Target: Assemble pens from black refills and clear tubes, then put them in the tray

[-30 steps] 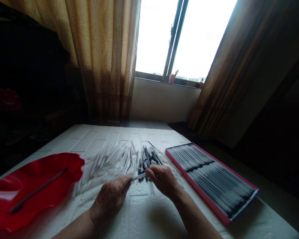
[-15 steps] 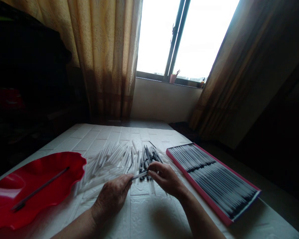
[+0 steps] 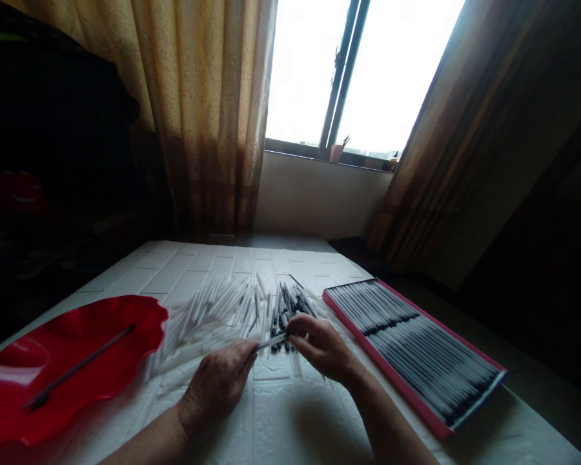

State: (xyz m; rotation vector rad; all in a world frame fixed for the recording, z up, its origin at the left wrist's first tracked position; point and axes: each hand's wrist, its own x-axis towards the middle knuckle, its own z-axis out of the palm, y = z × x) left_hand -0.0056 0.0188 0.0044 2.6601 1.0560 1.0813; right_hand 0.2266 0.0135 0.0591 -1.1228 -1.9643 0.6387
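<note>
Between my hands runs a slim, pale pen-like stick (image 3: 271,341), slightly tilted up to the right. My left hand (image 3: 223,376) grips its left end between thumb and fingers. The fingertips of my right hand (image 3: 321,343) pinch its other end. Just beyond them lie loose dark sticks with black ends (image 3: 285,307). Many clear and white tubes (image 3: 213,307) are spread to the left of these. A pink-edged box (image 3: 407,381) at the right holds two rows of similar sticks (image 3: 426,349).
A red scalloped tray (image 3: 97,381) with one dark stick (image 3: 82,368) in it stands at the left of the white brick-patterned table (image 3: 174,261). Behind are curtains (image 3: 203,116) and a window, with a small pink cup (image 3: 336,152) on its sill.
</note>
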